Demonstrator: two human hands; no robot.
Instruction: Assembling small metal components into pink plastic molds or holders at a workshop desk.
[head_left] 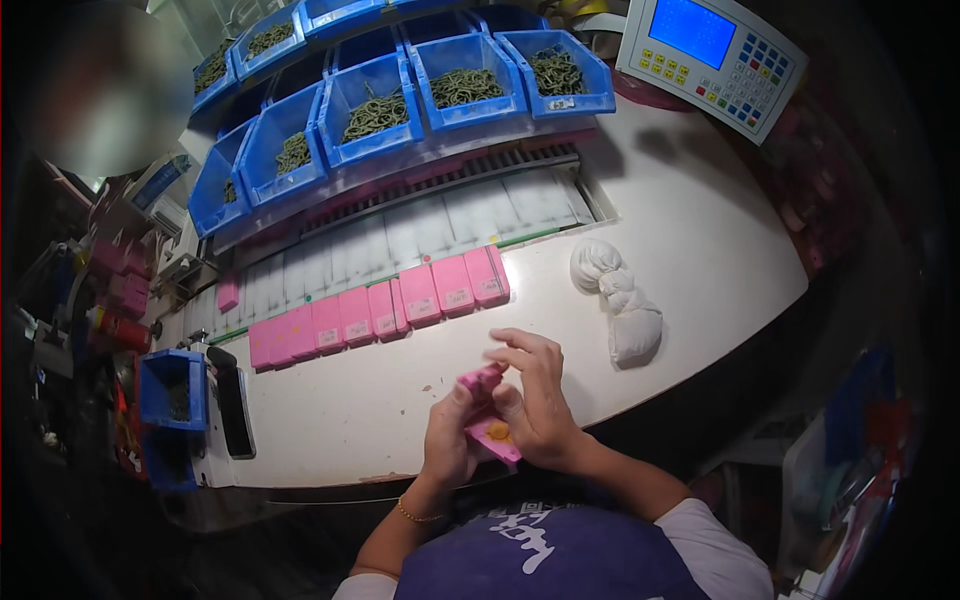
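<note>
Above the table's front edge, a pink rubber mould (492, 435) is between my two hands, with an orange-yellow patch on its lower part. It looks parted, one portion standing up near my left thumb. My left hand (447, 430) is closed around its left side. My right hand (540, 395) is against the other side, thumb pressed in and fingers bent, slightly blurred. Part of the mould is hidden behind my fingers. Just beyond my hands, a row of similar pink blocks (385, 310) stands side by side, several with small white labels.
Blue bins (370, 100) with green stringy pieces stand on a rack at the back. A knotted white cloth pouch (635, 330) lies to the right. A keypad device with a blue screen (712, 65) stands back right. A black phone-like object (232, 405) and small blue bins (172, 392) are left.
</note>
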